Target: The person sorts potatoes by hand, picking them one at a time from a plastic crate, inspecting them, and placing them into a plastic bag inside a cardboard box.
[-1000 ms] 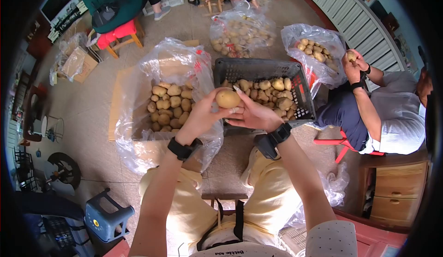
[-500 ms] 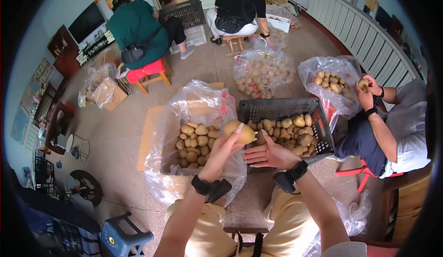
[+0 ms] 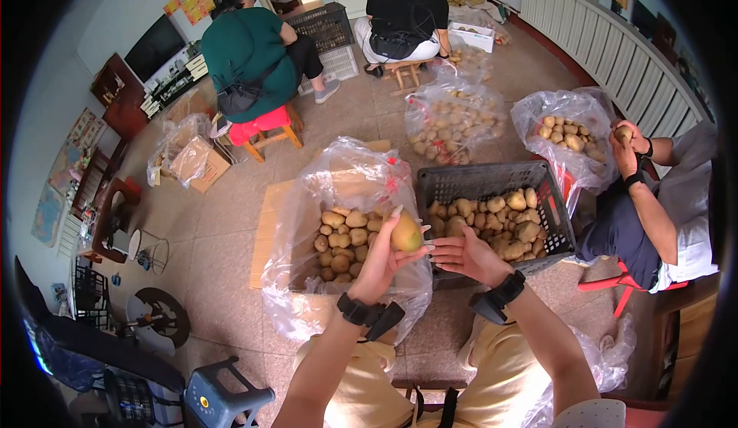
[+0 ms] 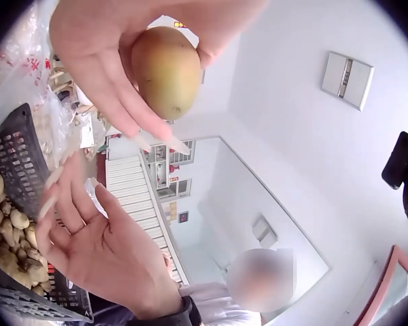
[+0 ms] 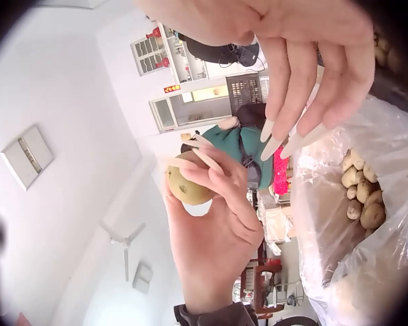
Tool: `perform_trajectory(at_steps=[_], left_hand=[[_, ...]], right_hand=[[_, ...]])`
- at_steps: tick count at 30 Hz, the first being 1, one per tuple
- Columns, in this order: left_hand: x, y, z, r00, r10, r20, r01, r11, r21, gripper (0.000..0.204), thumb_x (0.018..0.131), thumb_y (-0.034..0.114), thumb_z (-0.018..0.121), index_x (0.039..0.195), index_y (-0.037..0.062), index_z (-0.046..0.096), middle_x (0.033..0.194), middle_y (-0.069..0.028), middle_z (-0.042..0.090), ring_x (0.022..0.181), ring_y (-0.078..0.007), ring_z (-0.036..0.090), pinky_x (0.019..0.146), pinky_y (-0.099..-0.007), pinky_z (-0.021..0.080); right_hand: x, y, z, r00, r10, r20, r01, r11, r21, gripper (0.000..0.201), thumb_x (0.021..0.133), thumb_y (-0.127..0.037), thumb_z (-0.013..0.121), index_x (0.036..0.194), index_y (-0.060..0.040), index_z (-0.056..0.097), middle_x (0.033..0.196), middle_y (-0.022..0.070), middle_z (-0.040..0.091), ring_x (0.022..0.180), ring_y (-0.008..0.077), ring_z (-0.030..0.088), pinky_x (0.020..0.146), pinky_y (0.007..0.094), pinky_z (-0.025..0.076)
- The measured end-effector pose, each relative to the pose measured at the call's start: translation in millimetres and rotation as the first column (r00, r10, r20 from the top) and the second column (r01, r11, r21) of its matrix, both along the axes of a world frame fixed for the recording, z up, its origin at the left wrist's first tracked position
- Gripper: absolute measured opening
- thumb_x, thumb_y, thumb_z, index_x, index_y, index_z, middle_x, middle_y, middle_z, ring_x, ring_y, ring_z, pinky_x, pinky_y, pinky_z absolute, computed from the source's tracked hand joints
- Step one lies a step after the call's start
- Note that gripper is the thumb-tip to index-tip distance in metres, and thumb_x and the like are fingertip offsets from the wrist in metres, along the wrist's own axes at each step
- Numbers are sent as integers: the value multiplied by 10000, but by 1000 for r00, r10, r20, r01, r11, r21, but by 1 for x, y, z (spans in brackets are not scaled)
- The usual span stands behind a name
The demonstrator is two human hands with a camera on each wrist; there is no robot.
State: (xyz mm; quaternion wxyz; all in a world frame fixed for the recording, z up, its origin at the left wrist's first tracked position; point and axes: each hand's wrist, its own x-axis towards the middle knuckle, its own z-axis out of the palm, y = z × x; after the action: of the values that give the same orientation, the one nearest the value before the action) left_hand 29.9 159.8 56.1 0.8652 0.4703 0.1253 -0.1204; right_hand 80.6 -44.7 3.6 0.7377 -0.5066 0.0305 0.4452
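Over the bagged box (image 3: 286,197), left hand (image 3: 382,263) grips a potato (image 3: 406,235), seemingly mid-sorting; right hand (image 3: 467,253) hangs released; next, a gentle drop among the boxed potatoes

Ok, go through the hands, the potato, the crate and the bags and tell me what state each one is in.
left hand: raised, gripping a potato
potato: held up, off the piles
right hand: open, palm up, holding nothing
black crate: partly filled with potatoes
clear bag in cardboard box: open, potatoes inside
bag by seated person: open, potatoes inside
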Motion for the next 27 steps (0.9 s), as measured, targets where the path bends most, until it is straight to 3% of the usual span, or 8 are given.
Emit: perform_trajectory(at_steps=[1,11,13,20,23,27], left_hand=[[-1,0,1,1000,-16,-7,16,1000,-9,571,905,474,505,1187,-20,462,1069,-122,604,979,-223,636,904,-302,503],[1,-4,-8,998,-9,-65,5,999,-52,596,885,520,512,1159,-8,479,1069,-124,613,966,-201,638,887,-302,504],[2,-6,-8,994,-24,-103,15,996,-87,481,906,466,500,1123,38,470,1036,-121,592,936,-240,625,877,-349,506],[0,-8,-9,991,-5,-134,-5,997,-76,464,893,459,509,1125,58,484,1031,-116,590,914,-232,617,865,-353,502],[-2,-9,-3,994,45,-96,-52,996,-75,498,898,470,466,1147,40,484,1034,-110,588,927,-242,612,889,-374,487],[-7,-4,-3,999,-33,-24,25,963,-269,598,910,502,362,1260,22,427,1194,-142,543,1049,-281,563,971,-411,426]], right_hand=[[-1,0,1,1000,-3,11,3,1000,-6,686,977,-540,155,1230,-28,535,1143,84,610,1026,169,557,945,321,419],[-8,6,4,999,-21,-30,21,1000,8,609,977,-539,238,1105,-44,569,1082,87,622,981,187,587,904,330,456],[-8,7,4,1000,-13,-19,13,1000,9,599,976,-540,240,1072,-51,571,1059,86,630,965,186,593,902,329,456],[-8,5,-5,997,-28,-70,30,999,22,579,981,-523,241,1079,-54,566,1049,81,631,952,182,590,888,327,457],[-7,4,-12,996,-39,-79,38,999,-2,618,982,-515,200,1165,-40,551,1092,84,621,958,165,570,900,322,446],[-7,2,-15,993,-65,-96,63,998,-18,613,982,-514,204,1158,-45,557,1062,73,621,952,170,572,901,325,445]])
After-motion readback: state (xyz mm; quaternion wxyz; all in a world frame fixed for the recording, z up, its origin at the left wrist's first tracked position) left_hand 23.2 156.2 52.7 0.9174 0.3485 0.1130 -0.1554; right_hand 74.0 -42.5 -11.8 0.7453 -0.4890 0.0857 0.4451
